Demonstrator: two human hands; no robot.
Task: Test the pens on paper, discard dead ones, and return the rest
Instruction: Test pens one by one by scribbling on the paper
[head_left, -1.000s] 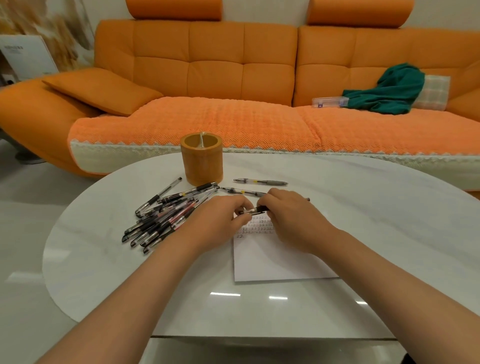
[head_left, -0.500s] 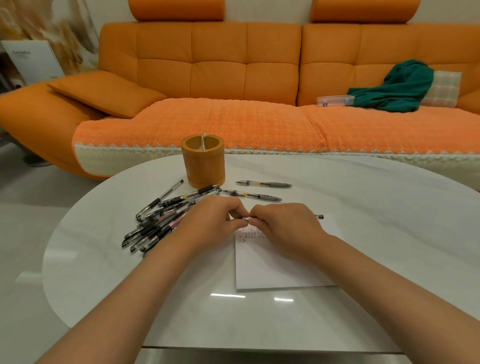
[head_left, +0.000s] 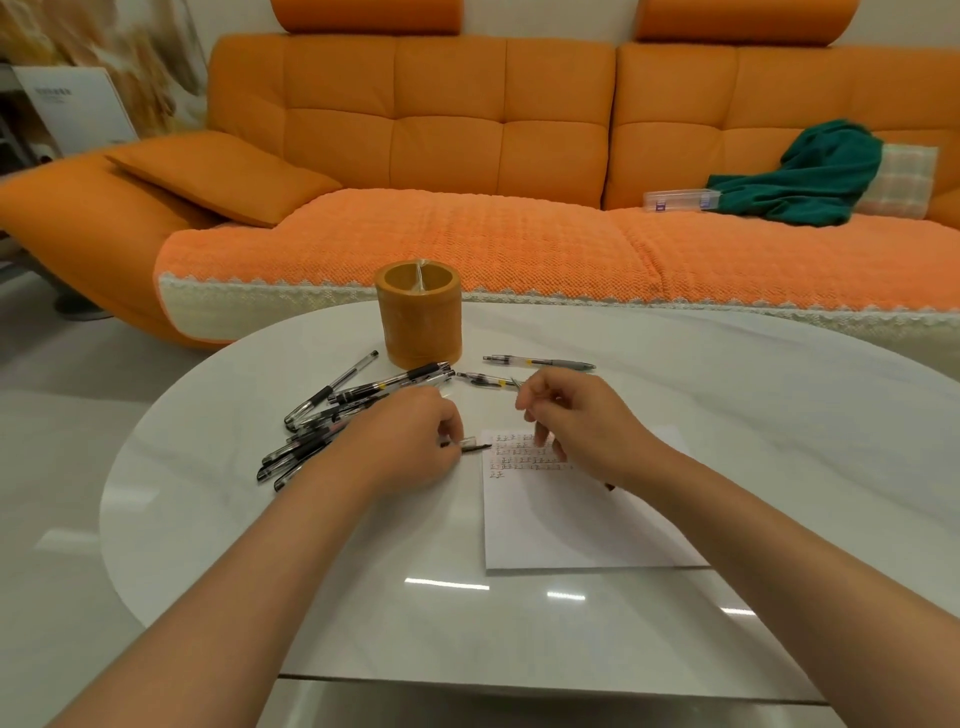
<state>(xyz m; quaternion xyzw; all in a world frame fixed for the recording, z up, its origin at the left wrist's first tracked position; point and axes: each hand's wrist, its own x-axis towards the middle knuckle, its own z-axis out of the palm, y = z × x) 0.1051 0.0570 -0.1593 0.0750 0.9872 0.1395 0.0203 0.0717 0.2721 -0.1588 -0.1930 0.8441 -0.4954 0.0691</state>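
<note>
My left hand (head_left: 410, 447) pinches a small black pen cap (head_left: 470, 443) just left of the white paper (head_left: 566, 525), whose top carries several rows of test marks. Over the paper's top edge, my right hand (head_left: 576, 426) curls around a pen; only its dark rear end (head_left: 609, 487) pokes out below the wrist. A pile of several black pens (head_left: 337, 415) lies to the left of my left hand. Two more pens, one (head_left: 540, 362) farther and one (head_left: 485, 380) nearer, lie behind my hands. The orange round pen holder (head_left: 418, 312) stands upright beyond them.
Everything sits on a white oval marble table (head_left: 779, 441). An orange sofa (head_left: 467, 130) runs behind it, with a green cloth (head_left: 810, 176) and a clear plastic box (head_left: 680, 199) on the right seat.
My hands were together on one pen over the paper's top edge. They have pulled apart: the left keeps the cap, the right has lifted away with the pen.
</note>
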